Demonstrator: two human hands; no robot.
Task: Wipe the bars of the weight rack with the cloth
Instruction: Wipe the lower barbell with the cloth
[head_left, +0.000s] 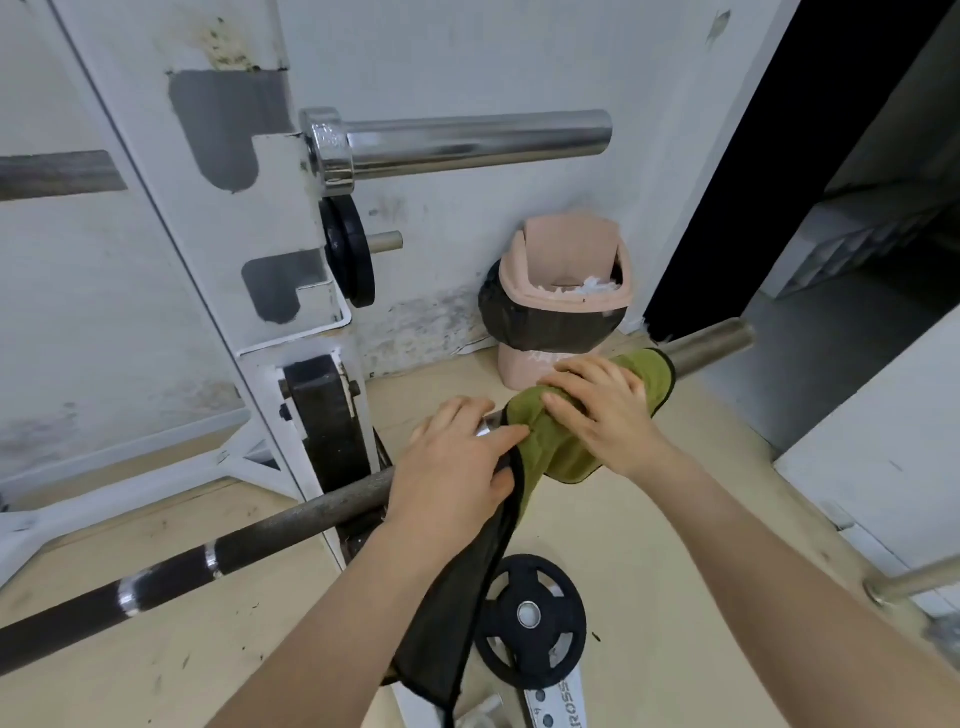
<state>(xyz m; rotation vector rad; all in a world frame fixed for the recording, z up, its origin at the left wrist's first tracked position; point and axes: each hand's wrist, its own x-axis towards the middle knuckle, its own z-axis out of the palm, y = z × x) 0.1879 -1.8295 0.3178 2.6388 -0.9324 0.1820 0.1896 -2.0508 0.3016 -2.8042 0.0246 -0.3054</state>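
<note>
A long dark barbell (291, 525) lies across the white weight rack (249, 291), its steel sleeve (711, 343) pointing right. A green cloth (566, 447) with a dark underside is wrapped over the sleeve and hangs down below it. My right hand (602, 410) presses the cloth onto the sleeve. My left hand (457, 467) grips the bar at the collar and pinches the cloth's edge. Higher up, a second chrome bar sleeve (478, 140) rests in the rack's upper hook.
A pink bin (566, 301) lined with a black bag stands against the wall behind the sleeve. One black weight plate (530, 618) lies on the floor below the cloth, and another plate (348, 249) hangs on a rack peg. A dark doorway opens at right.
</note>
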